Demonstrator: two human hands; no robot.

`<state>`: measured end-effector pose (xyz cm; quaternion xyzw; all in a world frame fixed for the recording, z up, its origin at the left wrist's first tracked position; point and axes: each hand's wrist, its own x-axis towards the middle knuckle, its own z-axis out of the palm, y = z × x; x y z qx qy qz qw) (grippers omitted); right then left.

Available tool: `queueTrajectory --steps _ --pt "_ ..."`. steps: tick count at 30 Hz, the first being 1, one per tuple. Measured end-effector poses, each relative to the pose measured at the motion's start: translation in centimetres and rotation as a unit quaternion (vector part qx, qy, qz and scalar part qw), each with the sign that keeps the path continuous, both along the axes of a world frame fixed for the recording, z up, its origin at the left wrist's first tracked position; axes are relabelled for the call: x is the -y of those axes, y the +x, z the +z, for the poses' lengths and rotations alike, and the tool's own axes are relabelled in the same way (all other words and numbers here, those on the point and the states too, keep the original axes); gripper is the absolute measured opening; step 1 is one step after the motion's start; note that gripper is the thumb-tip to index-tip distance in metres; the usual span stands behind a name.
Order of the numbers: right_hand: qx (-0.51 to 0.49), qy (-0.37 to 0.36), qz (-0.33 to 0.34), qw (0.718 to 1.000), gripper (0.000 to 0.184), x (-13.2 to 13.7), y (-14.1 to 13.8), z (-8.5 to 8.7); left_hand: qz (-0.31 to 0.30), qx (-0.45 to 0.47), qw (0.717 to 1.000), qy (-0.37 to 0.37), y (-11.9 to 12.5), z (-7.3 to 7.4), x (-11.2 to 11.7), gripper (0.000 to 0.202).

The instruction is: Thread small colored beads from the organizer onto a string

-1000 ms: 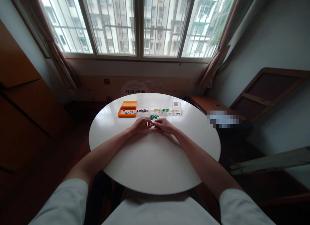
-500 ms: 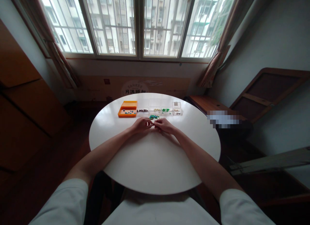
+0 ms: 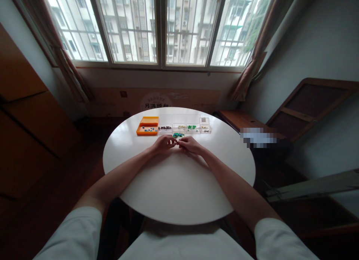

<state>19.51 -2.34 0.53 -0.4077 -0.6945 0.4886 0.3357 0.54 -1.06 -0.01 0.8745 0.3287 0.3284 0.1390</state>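
Note:
My left hand (image 3: 164, 143) and my right hand (image 3: 189, 144) meet fingertip to fingertip over the white round table (image 3: 174, 185). Both are closed in a pinch around something small and dark between them, too small to name. Just beyond the fingers lies a little heap of green and blue pieces (image 3: 178, 135). Behind it to the left, an orange box (image 3: 147, 133) stands with its lid up and holds several small blue and dark pieces.
To the right of the orange box runs a row of clear plastic boxes (image 3: 179, 131) with dark brown, cream and green pieces (image 3: 191, 127). A small clear box (image 3: 205, 129) stands at the row's right end. A wooden bench (image 3: 238, 120) is beyond the table's right edge.
Both hands stay in nearly the same place, with only a slight shift of the fingers around the small piece. The boxes and the heap have not moved.

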Motion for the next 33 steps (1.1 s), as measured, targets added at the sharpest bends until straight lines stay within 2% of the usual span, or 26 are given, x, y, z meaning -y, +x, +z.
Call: queueTrajectory --steps 33 --pt "0.004 -0.006 -0.010 1.000 0.025 0.22 -0.12 0.23 -0.007 0.008 1.000 -0.007 0.04 -0.16 -0.10 0.017"
